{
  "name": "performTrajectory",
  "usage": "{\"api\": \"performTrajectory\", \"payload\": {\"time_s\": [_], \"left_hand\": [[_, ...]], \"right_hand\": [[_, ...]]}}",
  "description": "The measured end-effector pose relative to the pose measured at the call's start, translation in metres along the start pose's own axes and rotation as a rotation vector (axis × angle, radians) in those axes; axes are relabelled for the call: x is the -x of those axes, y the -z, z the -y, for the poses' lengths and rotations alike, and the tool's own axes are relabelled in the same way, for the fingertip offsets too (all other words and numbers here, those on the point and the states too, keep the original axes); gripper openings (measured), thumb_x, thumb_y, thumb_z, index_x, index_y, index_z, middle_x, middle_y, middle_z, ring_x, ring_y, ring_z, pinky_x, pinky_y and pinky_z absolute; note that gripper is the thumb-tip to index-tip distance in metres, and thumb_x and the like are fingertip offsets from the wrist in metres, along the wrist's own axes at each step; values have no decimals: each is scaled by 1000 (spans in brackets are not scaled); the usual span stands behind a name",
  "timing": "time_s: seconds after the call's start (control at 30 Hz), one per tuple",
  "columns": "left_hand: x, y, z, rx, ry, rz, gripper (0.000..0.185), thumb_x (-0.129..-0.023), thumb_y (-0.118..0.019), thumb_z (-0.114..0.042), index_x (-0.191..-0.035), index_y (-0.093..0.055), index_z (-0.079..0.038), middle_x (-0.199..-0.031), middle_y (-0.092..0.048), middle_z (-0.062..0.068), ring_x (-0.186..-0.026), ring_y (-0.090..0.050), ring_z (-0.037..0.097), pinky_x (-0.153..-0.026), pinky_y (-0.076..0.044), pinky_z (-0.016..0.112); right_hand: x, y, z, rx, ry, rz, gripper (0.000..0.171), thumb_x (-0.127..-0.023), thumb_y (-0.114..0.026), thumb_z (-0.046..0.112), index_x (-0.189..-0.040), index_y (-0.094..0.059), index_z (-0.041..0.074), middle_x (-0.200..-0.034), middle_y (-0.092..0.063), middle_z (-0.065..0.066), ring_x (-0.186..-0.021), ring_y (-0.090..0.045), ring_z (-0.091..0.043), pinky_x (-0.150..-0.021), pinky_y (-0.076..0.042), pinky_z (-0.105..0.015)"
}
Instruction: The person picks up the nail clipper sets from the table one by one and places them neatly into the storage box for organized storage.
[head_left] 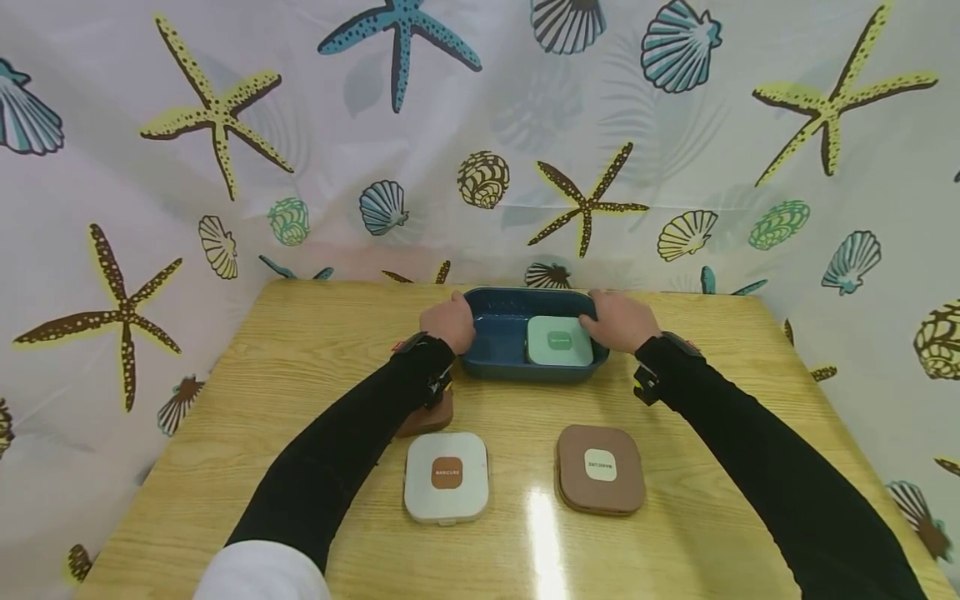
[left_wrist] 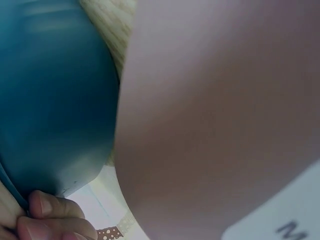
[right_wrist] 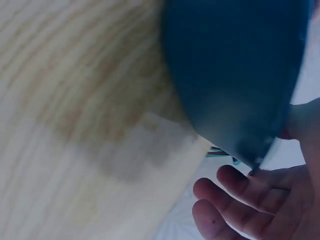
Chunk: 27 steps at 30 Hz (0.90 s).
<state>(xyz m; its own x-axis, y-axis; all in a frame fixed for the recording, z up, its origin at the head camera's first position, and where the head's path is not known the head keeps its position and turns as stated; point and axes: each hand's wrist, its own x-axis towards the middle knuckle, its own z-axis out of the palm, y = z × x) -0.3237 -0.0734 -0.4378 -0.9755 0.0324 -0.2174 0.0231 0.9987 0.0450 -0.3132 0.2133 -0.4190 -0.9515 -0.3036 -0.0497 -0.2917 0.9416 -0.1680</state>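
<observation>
A blue plastic bin with rounded corners is near the far edge of the table. My left hand grips its left end, with the fingers curled at the rim in the left wrist view. At the other end my right hand holds the rim, thumb inside and fingers outside along the end wall. Inside the bin, on the right, lies a mint-green square manicure case with a darker green label. Partly hidden beneath my left forearm is a brown case, which looms large in the left wrist view.
Closer to me lie a white case labelled MANICURE on the left and another brown case with a cream label on the right. Behind the wooden table hangs a cloth printed with starfish and shells.
</observation>
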Motion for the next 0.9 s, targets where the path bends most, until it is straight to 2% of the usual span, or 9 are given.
{"api": "performTrajectory", "payload": {"time_s": [0.07, 0.17, 0.23, 0.3, 0.43, 0.53, 0.67, 0.9], "left_hand": [[0, 1, -1, -3, 3, 13, 69, -104, -54, -39, -157, -28, -4, -69, -64, 5, -58, -62, 18, -60, -53, 34], [-1, -1, -1, -1, 4, 14, 70, -104, -53, -39, -158, -26, -4, -67, -63, 4, -57, -61, 18, -58, -51, 33], [-1, -2, -1, 0, -2, 5, 70, -104, -54, -38, -158, -26, -3, -67, -62, 4, -56, -61, 18, -57, -50, 33], [0, -3, 1, 1, -14, -6, 71, -104, -54, -38, -158, -25, -3, -67, -61, 5, -56, -60, 19, -56, -49, 35], [-1, -5, 4, 2, -45, -19, 72, -104, -55, -36, -159, -23, -2, -67, -62, 5, -56, -60, 20, -56, -46, 35], [-1, -5, 5, 8, -61, -23, 72, -105, -55, -35, -159, -22, -2, -65, -60, 5, -55, -58, 19, -55, -43, 35], [1, -3, 5, 11, -71, -25, 72, -105, -56, -35, -159, -22, -2, -65, -59, 5, -56, -58, 19, -56, -45, 35], [1, -5, 3, 10, -43, -45, 72, -103, -60, -36, -157, -28, -2, -75, -65, 8, -65, -64, 23, -68, -55, 40]], "right_hand": [[0, -4, -2, 15, -20, 20, 60, -105, -51, 31, -153, -36, -2, -127, -62, -26, -100, -66, -38, -74, -51, -49], [1, -10, -3, 20, -26, 26, 60, -105, -50, 27, -155, -33, -2, -93, -68, -20, -69, -61, -29, -55, -40, -40], [2, -14, -4, 0, -28, 21, 60, -105, -50, 24, -156, -30, -1, -70, -60, -13, -53, -50, -23, -49, -30, -36], [3, -17, -4, -41, -27, 4, 59, -104, -49, 20, -156, -29, -1, -58, -50, -7, -46, -41, -19, -46, -25, -33], [7, -21, -5, -162, -21, -18, 58, -103, -42, 13, -157, -27, -2, -52, -38, -2, -43, -30, -15, -46, -22, -31], [8, -22, -5, -226, -24, -25, 58, -102, -39, 10, -157, -25, -3, -51, -37, -1, -42, -28, -14, -47, -23, -31], [6, -24, -6, -234, -55, -38, 59, -102, -41, 9, -158, -26, -2, -52, -39, -3, -42, -32, -15, -47, -26, -31], [3, -26, -5, -235, -105, -44, 60, -101, -43, 11, -158, -28, 2, -58, -46, -6, -47, -39, -18, -48, -30, -32]]}}
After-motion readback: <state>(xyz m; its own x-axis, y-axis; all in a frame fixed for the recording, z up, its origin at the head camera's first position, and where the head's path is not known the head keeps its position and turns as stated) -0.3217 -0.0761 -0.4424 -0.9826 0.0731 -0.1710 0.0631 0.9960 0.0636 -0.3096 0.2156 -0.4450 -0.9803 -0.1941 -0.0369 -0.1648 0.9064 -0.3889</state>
